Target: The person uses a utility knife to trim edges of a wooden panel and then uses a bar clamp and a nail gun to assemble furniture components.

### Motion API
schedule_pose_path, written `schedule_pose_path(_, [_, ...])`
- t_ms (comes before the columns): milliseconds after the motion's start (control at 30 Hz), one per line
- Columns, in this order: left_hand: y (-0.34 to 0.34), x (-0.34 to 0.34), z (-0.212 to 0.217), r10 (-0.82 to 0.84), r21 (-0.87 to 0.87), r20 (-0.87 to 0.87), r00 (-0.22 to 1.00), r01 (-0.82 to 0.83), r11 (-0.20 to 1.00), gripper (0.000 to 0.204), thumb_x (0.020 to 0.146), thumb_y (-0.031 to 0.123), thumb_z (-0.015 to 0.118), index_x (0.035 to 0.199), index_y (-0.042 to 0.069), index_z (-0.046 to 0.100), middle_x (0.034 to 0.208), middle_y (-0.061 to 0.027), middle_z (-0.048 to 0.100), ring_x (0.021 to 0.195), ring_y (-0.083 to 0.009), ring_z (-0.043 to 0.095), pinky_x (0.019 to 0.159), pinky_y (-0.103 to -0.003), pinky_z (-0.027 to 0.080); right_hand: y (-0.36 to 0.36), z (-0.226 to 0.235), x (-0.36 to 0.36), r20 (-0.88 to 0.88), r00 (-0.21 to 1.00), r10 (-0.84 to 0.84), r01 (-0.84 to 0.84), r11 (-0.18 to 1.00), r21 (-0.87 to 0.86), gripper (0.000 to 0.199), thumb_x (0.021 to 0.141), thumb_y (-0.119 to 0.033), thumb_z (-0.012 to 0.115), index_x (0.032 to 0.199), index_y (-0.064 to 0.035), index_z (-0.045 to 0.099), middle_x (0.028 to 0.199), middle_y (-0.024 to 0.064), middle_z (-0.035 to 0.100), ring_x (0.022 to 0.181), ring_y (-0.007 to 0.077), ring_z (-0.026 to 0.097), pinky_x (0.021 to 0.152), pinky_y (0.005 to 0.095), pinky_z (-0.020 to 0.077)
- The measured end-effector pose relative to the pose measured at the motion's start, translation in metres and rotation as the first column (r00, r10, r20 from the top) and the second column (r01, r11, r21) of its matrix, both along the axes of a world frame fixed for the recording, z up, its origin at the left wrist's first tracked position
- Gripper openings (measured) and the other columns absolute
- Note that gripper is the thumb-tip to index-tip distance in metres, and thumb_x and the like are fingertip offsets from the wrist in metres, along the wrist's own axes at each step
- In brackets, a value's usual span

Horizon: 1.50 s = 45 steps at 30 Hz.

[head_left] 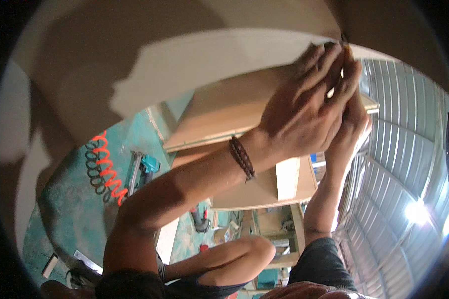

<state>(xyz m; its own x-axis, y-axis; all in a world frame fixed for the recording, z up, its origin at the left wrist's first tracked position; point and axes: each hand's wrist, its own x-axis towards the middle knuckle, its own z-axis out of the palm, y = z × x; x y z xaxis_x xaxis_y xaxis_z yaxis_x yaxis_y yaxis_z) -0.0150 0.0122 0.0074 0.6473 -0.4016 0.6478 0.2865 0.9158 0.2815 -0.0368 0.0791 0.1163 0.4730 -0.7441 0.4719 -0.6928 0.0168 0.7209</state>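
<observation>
A large pale wooden board (194, 60) fills the upper part of the view, its curved edge ending in a corner at the upper right. My left hand (304, 109), with a dark braided bracelet (242, 158) on the wrist, reaches up to that corner, and its fingers are pinched on the board's edge. My right hand (354, 107) rises just behind it and is mostly hidden. Its fingertips press close against the left fingers at the same corner. A small dark thing (343, 37) shows at the fingertips; what it is I cannot tell.
An orange and black coiled air hose (107, 169) and a teal nail gun (144, 167) lie on the teal floor (75, 214). Plywood cabinet panels (234, 114) stand behind my arms. A corrugated metal roof (404, 139) with a bright light (416, 212) is at the right. My knee (249, 249) is below.
</observation>
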Motion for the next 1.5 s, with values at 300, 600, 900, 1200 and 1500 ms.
schedule_pose_path(300, [0.038,-0.011,0.004,-0.299,-0.131,-0.014,0.954,0.295,0.947,0.071,0.090,0.018,0.058,0.149,-0.007,0.029,0.140,-0.0319,0.048,0.132,-0.0424,0.047,0.117,-0.053,0.030,0.044,-0.005,-0.005,0.140,0.971,-0.193,0.208,0.973,-0.101,0.040,0.097,-0.017,0.055,0.136,-0.0074,0.060,0.111,0.0136,0.073,0.093,0.0196,0.072,0.079,0.0347,0.0592])
schedule_pose_path(600, [0.117,-0.014,-0.043,-0.546,-0.003,0.196,0.814,0.558,0.830,0.058,0.101,0.025,0.047,0.151,0.000,0.032,0.155,-0.0243,0.033,0.144,-0.0313,0.035,0.123,-0.044,0.022,0.115,-0.075,-0.029,0.558,0.820,-0.128,0.210,0.974,-0.084,0.054,0.102,-0.028,0.052,0.148,-0.0015,0.040,0.141,0.0181,0.051,0.127,0.0257,0.052,0.105,0.0386,0.0417])
schedule_pose_path(900, [0.053,-0.008,-0.074,-0.327,0.083,0.232,0.916,0.317,0.945,0.055,0.091,0.022,0.058,0.142,0.004,0.049,0.111,-0.0155,0.067,0.113,-0.0290,0.060,0.101,-0.050,0.044,0.087,-0.118,-0.058,0.746,0.666,-0.002,0.204,0.962,-0.180,0.059,0.103,-0.024,0.053,0.152,-0.0011,0.030,0.141,0.0134,0.047,0.125,0.0207,0.048,0.107,0.0361,0.0361])
schedule_pose_path(1200, [0.002,0.015,-0.017,0.068,0.166,0.246,0.967,-0.111,0.980,0.040,0.086,0.032,0.069,0.118,0.008,0.068,0.097,-0.0020,0.063,0.096,-0.0162,0.056,0.081,-0.037,0.047,0.114,-0.123,-0.116,0.844,0.523,-0.120,0.309,0.950,-0.056,0.058,0.104,-0.032,0.049,0.149,0.0014,0.034,0.134,0.0162,0.052,0.118,0.0233,0.052,0.101,0.0364,0.0401])
schedule_pose_path(1500, [-0.023,0.006,-0.003,0.227,0.271,0.348,0.910,-0.329,0.905,0.016,0.072,0.028,0.072,0.083,0.016,0.074,0.105,0.0031,0.052,0.109,-0.0138,0.047,0.102,-0.036,0.038,0.119,-0.121,-0.135,0.886,0.425,-0.186,0.229,0.969,0.093,0.062,0.103,-0.042,0.047,0.144,0.0043,0.040,0.135,0.0204,0.053,0.122,0.0297,0.050,0.104,0.0406,0.0395])
